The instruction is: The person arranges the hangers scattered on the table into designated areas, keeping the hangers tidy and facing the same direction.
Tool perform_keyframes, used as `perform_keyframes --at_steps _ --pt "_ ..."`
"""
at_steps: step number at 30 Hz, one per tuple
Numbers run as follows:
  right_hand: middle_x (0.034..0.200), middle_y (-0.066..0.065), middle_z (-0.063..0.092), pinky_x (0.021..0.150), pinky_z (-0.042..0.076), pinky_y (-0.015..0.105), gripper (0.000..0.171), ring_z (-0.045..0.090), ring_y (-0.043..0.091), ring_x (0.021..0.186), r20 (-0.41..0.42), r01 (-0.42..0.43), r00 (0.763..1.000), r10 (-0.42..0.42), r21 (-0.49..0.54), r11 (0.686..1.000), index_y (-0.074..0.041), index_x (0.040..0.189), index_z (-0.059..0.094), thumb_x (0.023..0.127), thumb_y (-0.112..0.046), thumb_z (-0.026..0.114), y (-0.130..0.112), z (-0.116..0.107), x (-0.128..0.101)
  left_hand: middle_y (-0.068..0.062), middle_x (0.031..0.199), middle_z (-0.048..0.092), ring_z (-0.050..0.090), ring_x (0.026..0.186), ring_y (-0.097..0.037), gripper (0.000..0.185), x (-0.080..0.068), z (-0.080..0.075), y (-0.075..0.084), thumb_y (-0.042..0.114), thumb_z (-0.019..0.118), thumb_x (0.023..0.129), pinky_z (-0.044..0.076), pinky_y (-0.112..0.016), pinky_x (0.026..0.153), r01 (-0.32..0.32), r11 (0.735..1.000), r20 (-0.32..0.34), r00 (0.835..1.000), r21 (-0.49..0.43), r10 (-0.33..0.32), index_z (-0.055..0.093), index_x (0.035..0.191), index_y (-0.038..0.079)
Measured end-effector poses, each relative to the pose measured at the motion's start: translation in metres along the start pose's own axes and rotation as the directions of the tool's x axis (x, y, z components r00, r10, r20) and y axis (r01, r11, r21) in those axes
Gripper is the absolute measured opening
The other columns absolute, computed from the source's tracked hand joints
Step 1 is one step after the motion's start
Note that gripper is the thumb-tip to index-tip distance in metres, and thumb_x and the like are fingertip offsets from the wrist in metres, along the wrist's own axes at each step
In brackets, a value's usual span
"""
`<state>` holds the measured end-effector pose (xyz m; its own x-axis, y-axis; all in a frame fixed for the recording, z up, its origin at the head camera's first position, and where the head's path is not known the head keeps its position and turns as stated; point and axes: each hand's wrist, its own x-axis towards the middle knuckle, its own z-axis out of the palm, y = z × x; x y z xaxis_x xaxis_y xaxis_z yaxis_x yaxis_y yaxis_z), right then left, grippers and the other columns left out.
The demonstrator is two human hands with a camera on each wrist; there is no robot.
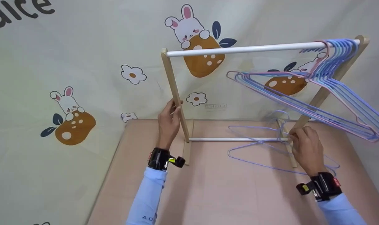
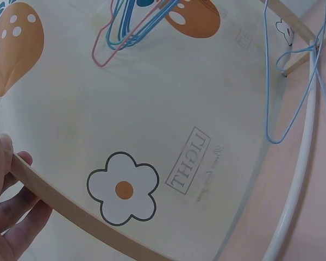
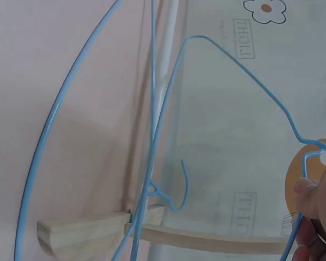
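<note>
My left hand (image 1: 169, 121) holds the left wooden upright (image 1: 173, 81) of a small clothes rack, thumb on one side and fingers on the other. By the foot of the right upright, my right hand (image 1: 308, 150) pinches a blue wire hanger (image 3: 261, 84) near its neck. A second blue hanger, its hook (image 3: 179, 204) showing in the right wrist view, lies low across the rack's lower white bar (image 1: 211, 139). Several blue hangers and a pink one (image 1: 320, 64) hang bunched at the right end of the top white rod (image 1: 239, 49).
The rack's wooden feet (image 1: 187, 156) stand on a pink tabletop (image 1: 233, 193). Behind it rises a pale cloth backdrop (image 1: 114, 40) printed with rabbits and flowers. The hanging hangers jut out over the right forearm side.
</note>
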<state>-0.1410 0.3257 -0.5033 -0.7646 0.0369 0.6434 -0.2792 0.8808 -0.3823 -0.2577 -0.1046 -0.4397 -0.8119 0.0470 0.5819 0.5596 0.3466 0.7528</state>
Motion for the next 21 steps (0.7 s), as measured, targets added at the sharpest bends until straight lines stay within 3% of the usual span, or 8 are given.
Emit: perform_keyframes --at_steps 6,10,18,21 --pt "0.081 0.006 0.048 0.055 0.034 0.035 0.013 0.045 0.024 0.074 0.005 0.004 1.000 -0.004 0.004 1.000 -0.003 0.089 0.062 0.081 0.007 0.067 -0.007 -0.004 0.004 -0.003 0.115 0.062 0.058 0.106 -0.016 0.034 0.000 0.000 0.000 0.007 0.051 0.096 0.051 -0.028 0.083 0.002 1.000 -0.004 1.000 -0.007 -0.002 0.051 0.130 0.009" --pt "0.080 0.005 0.046 0.056 0.031 0.031 0.014 0.042 0.022 0.074 0.020 -0.010 1.000 0.010 0.003 1.000 -0.002 0.090 0.062 0.081 0.008 0.067 -0.010 -0.007 0.005 -0.011 0.115 0.061 0.058 0.106 -0.023 0.034 0.000 0.001 0.002 0.000 0.050 0.095 0.052 -0.031 0.083 -0.001 1.000 -0.008 1.000 -0.014 0.001 0.051 0.129 0.003" --pt "0.082 0.006 0.047 0.057 0.030 0.030 0.014 0.042 0.022 0.074 0.020 -0.003 1.000 0.003 0.005 1.000 -0.001 0.091 0.062 0.081 0.008 0.067 -0.015 -0.013 0.008 -0.021 0.112 0.060 0.058 0.106 -0.033 0.031 0.000 -0.005 0.034 -0.007 0.049 0.094 0.051 -0.034 0.084 -0.009 1.000 -0.008 1.000 -0.029 0.009 0.051 0.125 -0.006" --pt "0.082 0.006 0.048 0.057 0.031 0.031 0.011 0.044 0.023 0.074 0.006 -0.003 1.000 0.003 0.013 1.000 -0.001 0.089 0.062 0.083 0.006 0.067 -0.017 -0.015 0.010 -0.020 0.114 0.059 0.057 0.107 -0.031 0.031 0.000 -0.005 0.036 -0.005 0.049 0.094 0.051 -0.035 0.085 0.004 1.000 0.001 1.000 -0.022 -0.004 0.050 0.125 -0.005"
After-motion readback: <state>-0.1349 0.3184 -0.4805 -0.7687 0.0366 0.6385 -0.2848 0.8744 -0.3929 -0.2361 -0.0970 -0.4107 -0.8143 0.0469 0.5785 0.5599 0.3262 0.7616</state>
